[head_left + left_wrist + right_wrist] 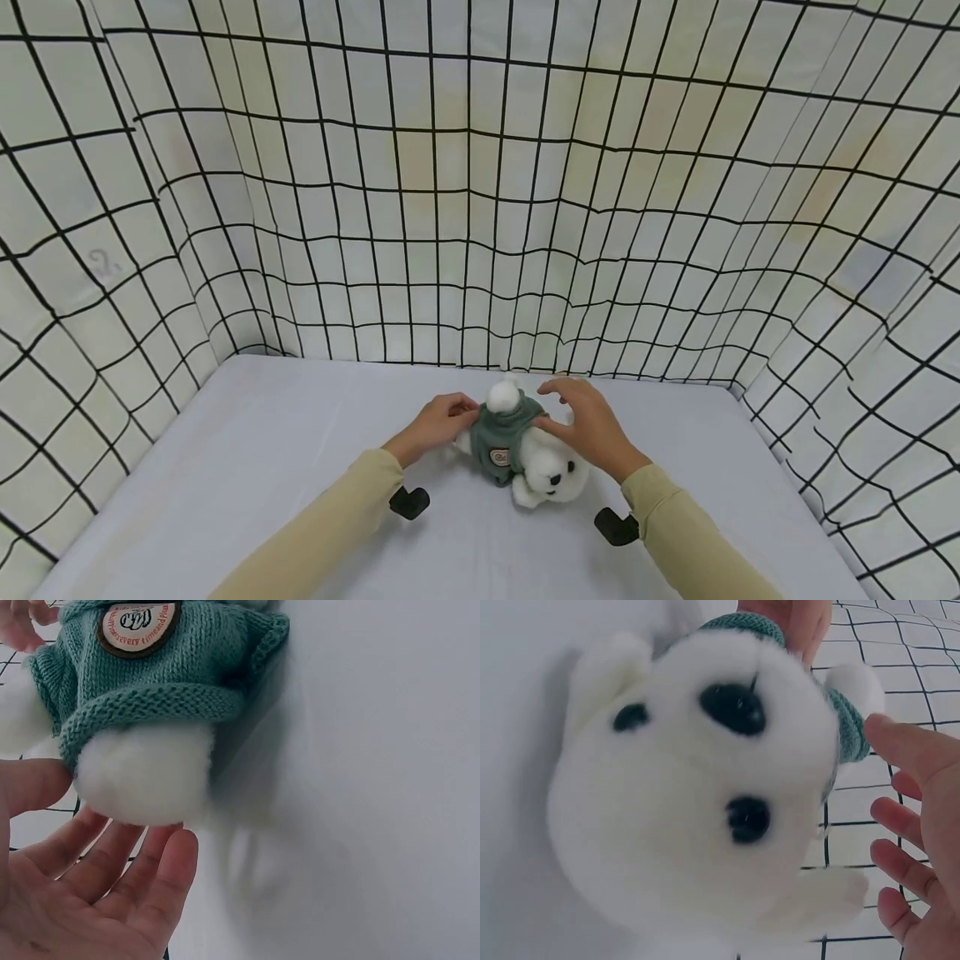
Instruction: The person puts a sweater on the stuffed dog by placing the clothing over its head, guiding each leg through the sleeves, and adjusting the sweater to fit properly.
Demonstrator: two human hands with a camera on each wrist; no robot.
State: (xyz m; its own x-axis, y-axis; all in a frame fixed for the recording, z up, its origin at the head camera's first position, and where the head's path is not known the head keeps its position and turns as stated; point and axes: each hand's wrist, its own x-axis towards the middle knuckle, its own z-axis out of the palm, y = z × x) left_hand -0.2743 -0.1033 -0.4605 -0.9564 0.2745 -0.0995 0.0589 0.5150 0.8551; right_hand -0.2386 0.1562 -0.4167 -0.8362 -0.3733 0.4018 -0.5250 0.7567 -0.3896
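Observation:
A white plush toy bear (553,467) in a green knitted sweater (498,437) lies on its side on the table, its head toward the right. A round badge (139,628) shows on the sweater. My left hand (442,425) is at the bear's lower end; in the left wrist view its thumb is right at the sweater hem and its fingertips are at the fluffy white bottom. Over the bear's head and shoulder arches my right hand (588,421), fingers spread. In the right wrist view the right thumb tip lies close to the sleeve, and the other fingers are apart from the bear.
The bear rests on a white-covered table (285,450). Black grid netting (450,217) in front of white sheeting rises along the back and both sides. Black wrist-worn pieces (409,503) show beneath each forearm.

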